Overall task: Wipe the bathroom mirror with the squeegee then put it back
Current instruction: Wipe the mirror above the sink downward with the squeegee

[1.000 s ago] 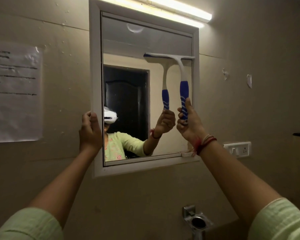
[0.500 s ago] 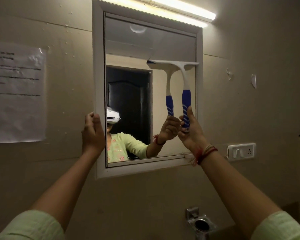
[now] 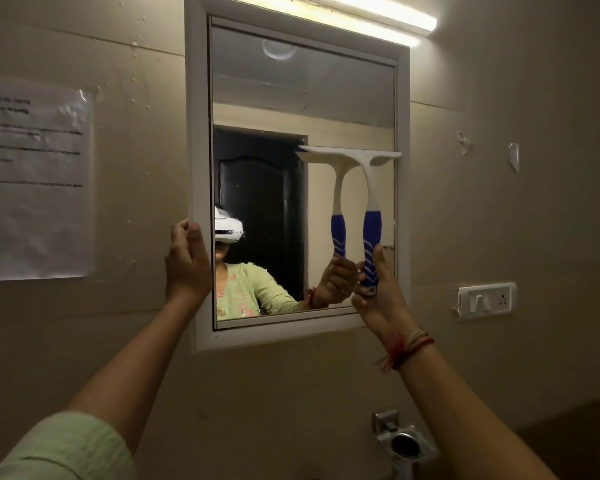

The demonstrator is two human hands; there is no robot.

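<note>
Right hand [image 3: 378, 299] and squeegee [image 3: 369, 188] at the mirror [image 3: 257, 98]. We see the right hand clamped around the lower end of the tool's blue grip, with one digit laid up along it, near the mirror's lower right corner. The squeegee stands upright above this hand: its white neck rises from the fist, and its blade lies level against the glass about halfway up the right half, the blade's right end just beside the white frame [image 3: 196, 133]. The reflection of tool and hand appears directly to the left. The left hand [image 3: 187, 265] grips the frame's left edge with curled fingers, well apart from the squeegee. We also note a lit tube lamp [image 3: 378, 19] above, a paper sheet [image 3: 35, 181] on the wall at left, a switch plate [image 3: 485, 301] at right, and a metal holder [image 3: 404, 441] below.
</note>
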